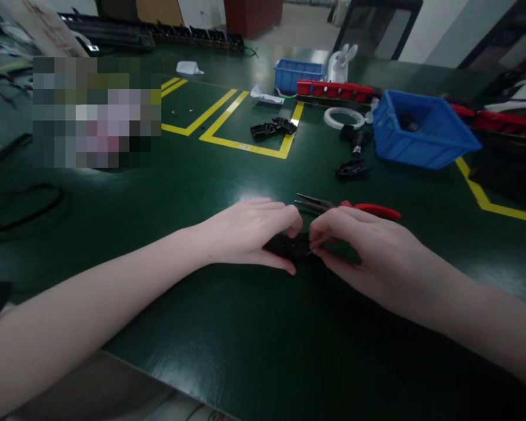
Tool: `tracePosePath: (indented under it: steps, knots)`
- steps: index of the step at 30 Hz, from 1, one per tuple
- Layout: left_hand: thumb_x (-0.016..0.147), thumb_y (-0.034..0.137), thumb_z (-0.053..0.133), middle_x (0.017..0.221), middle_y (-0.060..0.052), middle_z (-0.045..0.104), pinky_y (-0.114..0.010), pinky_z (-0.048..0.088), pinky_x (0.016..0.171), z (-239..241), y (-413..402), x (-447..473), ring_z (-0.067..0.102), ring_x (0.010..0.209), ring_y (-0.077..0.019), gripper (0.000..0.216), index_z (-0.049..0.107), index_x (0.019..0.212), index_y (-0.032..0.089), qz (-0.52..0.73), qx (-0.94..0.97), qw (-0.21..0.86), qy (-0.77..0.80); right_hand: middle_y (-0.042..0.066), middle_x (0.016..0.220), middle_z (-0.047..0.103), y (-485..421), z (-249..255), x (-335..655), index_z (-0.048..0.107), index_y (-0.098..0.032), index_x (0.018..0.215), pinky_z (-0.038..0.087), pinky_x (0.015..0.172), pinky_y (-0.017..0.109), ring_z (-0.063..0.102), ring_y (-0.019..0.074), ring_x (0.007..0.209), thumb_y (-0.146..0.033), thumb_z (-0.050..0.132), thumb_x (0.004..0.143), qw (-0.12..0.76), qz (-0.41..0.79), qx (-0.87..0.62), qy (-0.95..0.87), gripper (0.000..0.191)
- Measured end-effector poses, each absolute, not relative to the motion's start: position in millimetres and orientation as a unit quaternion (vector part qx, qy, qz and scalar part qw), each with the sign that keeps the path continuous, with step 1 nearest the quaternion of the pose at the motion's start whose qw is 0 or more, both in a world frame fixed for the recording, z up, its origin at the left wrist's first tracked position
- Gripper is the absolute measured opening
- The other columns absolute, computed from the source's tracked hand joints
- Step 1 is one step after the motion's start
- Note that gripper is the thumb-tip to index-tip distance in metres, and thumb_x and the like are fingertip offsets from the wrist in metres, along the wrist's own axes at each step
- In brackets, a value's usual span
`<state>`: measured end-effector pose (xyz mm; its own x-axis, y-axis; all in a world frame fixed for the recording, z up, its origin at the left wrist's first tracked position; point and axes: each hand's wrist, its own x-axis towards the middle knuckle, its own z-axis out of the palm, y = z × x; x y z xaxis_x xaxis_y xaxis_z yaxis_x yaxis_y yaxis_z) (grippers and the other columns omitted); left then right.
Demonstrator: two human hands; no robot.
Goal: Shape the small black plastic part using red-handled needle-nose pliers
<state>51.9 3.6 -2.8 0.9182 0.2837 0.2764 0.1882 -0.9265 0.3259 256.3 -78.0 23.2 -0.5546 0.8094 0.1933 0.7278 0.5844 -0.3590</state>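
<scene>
A small black part, dark and hard to make out, lies on the green tabletop between my hands. My left hand grips it from the left, thumb on the near side and fingers on the far side. At the part's right end my right hand pinches with thumb and forefinger; a thin sliver of something shows at the fingertips, too small to name. Just beyond my right hand rest needle-nose pliers with red handles, their jaws apart and pointing left.
A blue bin with dark pieces inside stands at the right, a smaller blue bin behind. Near them lie a tape roll, black parts and red strips. More black parts lie by yellow floor-style tape lines. A black cable curves at left.
</scene>
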Motion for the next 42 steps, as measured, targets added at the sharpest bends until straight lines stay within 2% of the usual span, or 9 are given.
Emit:
tracePosePath:
  steps: [29, 33, 42]
  knots:
    - [0.082, 0.047, 0.065, 0.087, -0.002, 0.061, -0.025, 0.038, 0.069, -5.3, 5.6, 50.2, 0.059, 0.081, -0.0166, 0.035, 0.049, 0.092, 0.018, 0.149, 0.974, 0.135, 0.105, 0.004, 0.086, 0.061, -79.8, 21.2, 253.8, 0.053, -0.020, 0.090, 0.048, 0.066, 0.028, 0.059, 0.0163, 0.078, -0.011, 0.048, 0.083, 0.179, 0.102, -0.437, -0.876, 0.013]
    - [0.081, 0.047, 0.065, 0.086, -0.002, 0.062, -0.025, 0.038, 0.069, -4.3, 5.5, 50.6, 0.058, 0.079, -0.0159, 0.034, 0.050, 0.091, 0.018, 0.150, 0.976, 0.125, 0.098, 0.003, 0.083, 0.059, -80.5, 20.2, 252.9, 0.053, -0.020, 0.090, 0.047, 0.061, 0.027, 0.057, 0.0151, 0.074, -0.011, 0.048, 0.083, 0.187, 0.103, -0.437, -0.874, 0.013]
    - [0.083, 0.048, 0.063, 0.094, -0.003, 0.065, -0.026, 0.040, 0.073, -2.3, 5.8, 51.5, 0.059, 0.087, -0.0160, 0.030, 0.058, 0.086, 0.019, 0.118, 0.982, 0.119, 0.089, 0.001, 0.084, 0.066, -80.8, 13.9, 252.0, 0.059, -0.020, 0.092, 0.050, 0.064, 0.027, 0.061, 0.0146, 0.074, -0.013, 0.056, 0.081, 0.241, 0.228, -0.470, -0.818, 0.014]
